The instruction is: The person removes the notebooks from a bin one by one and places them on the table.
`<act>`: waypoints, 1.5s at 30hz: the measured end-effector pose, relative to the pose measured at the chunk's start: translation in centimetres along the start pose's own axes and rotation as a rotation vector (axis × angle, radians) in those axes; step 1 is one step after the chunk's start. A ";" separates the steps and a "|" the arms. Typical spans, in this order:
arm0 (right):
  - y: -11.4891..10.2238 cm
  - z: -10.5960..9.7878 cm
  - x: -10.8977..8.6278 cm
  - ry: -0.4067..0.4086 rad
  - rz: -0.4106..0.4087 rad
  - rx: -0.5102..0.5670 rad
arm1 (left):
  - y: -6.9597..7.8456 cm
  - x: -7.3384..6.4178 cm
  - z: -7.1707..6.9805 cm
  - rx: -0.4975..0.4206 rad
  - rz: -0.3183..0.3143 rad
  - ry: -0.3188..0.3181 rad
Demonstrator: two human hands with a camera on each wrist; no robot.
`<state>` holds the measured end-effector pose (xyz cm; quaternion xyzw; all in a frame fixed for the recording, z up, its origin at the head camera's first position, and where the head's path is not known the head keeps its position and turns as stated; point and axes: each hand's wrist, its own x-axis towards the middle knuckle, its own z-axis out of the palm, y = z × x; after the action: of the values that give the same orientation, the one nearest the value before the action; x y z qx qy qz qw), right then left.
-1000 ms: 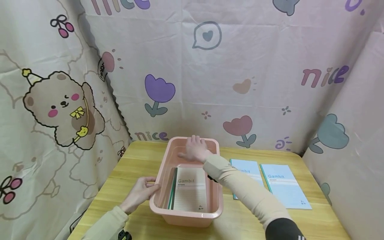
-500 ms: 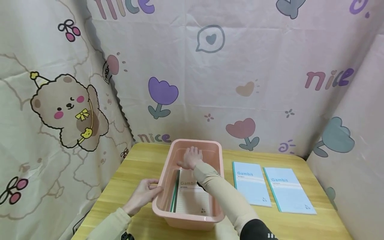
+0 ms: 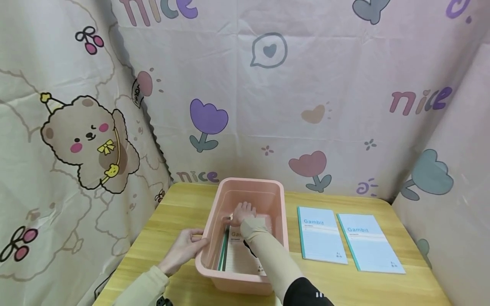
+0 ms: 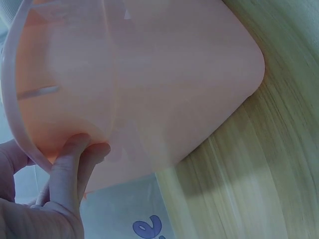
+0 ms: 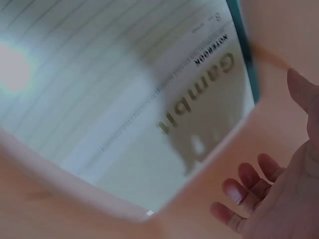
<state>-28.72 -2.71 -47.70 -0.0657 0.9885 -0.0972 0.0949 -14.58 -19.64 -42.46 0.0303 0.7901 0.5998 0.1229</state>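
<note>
My left hand [image 3: 183,250] grips the left rim of a pink plastic bin [image 3: 250,278]. In the left wrist view, the fingers of the left hand [image 4: 57,189] lie against the bin's outer wall [image 4: 174,84]. Inside the bin, a pale "Gambit" notebook [image 3: 238,260] lies flat, with a dark and a green spine edge showing at its left. My right hand [image 3: 243,213] reaches into the bin over the notebook's far end. The right wrist view has the right hand [image 5: 271,199] with spread fingers and nothing held, near the notebook cover [image 5: 114,99].
Two light blue "Gambit" notebooks, a nearer one [image 3: 323,238] and a farther one [image 3: 370,244], lie side by side right of the bin on the wooden table [image 3: 160,225]. Patterned cloth [image 3: 264,106] hangs behind the table and at both sides.
From above the bin's far end, my right hand has come down and nearer, over the notebook. The left hand keeps its hold on the rim. The head view has shifted slightly.
</note>
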 end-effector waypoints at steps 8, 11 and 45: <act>0.7 3.8 1.6 -0.012 0.018 0.019 | 0.1 0.1 0.1 0.012 -0.018 0.017; 0.7 3.7 1.5 -0.043 0.041 0.067 | -0.1 0.1 0.1 0.010 -0.015 0.018; 2.3 5.6 3.0 0.071 -0.120 -0.228 | 0.2 -0.2 0.2 -0.001 -0.016 0.025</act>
<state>-30.73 -1.96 -54.10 -0.1318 0.9902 0.0083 0.0460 -14.41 -19.47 -42.25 0.0164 0.7916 0.5993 0.1178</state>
